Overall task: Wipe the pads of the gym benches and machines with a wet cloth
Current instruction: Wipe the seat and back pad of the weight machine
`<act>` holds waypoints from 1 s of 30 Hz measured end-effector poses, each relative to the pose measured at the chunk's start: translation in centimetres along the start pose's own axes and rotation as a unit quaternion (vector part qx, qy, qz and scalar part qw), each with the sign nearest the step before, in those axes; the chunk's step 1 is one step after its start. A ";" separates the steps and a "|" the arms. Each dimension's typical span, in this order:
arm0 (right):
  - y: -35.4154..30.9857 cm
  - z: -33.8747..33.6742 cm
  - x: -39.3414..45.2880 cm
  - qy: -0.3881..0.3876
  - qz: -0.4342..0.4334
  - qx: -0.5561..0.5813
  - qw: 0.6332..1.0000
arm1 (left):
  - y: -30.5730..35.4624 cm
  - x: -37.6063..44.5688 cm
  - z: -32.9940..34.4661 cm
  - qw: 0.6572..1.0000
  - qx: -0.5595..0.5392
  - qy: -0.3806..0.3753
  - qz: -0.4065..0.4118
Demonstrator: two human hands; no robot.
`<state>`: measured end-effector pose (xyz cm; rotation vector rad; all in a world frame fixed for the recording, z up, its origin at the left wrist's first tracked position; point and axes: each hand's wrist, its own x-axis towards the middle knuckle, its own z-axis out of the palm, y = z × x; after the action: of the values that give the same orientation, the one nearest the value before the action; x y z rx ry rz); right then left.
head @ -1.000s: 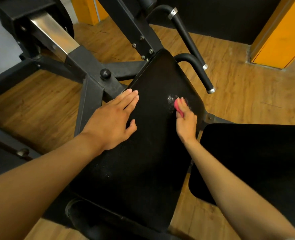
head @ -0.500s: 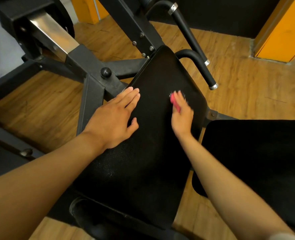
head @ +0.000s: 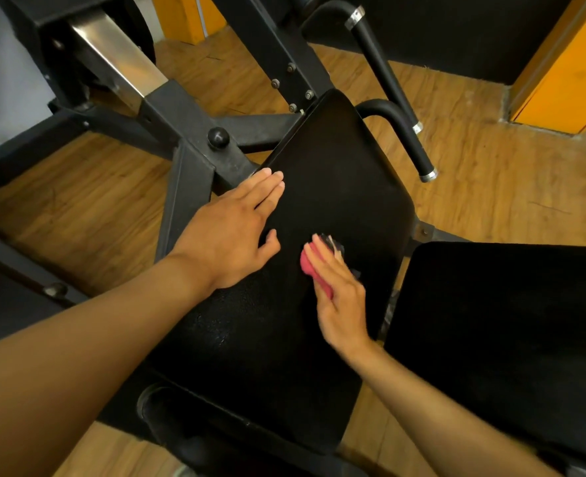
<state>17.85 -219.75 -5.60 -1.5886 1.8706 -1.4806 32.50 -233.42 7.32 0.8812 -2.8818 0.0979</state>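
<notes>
A long black pad of a gym machine slopes away from me in the middle of the head view. My left hand rests flat on its left edge with straight fingers. On the pad's middle, my right hand holds a wadded pink cloth against the surface. The cloth bulges out at the hand's left side and the thumb is hidden. That hand is blurred. A damp sheen shows on the pad lower down.
A second black pad lies close on the right. Two black handles with chrome ends stick out beyond the pad's far right corner. The machine's black steel frame with a knob stands left. Wooden floor, orange pillar.
My right hand has slid the pink cloth down the pad toward me, from near the far right edge to the middle. My left hand has stayed in place.
</notes>
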 end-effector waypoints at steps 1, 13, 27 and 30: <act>1.0 -0.6 2.4 0.002 0.004 -0.016 1.000 | 0.0 0.0 0.0 1.000 0.001 0.000 0.000; 2.4 -2.0 11.0 0.055 0.088 -0.014 0.994 | 0.2 -0.1 -0.3 1.000 0.002 -0.001 -0.003; 11.6 -4.9 17.0 0.183 0.265 0.034 0.946 | 0.3 -0.1 -0.3 1.000 0.013 0.006 0.001; 10.5 -5.5 20.1 0.139 0.263 0.094 0.950 | 0.2 -0.1 -0.1 1.000 0.014 0.011 0.003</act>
<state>0.60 -235.37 -3.97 -0.7367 2.0106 -1.6176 32.47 -233.19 7.44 0.8705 -2.8693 0.1467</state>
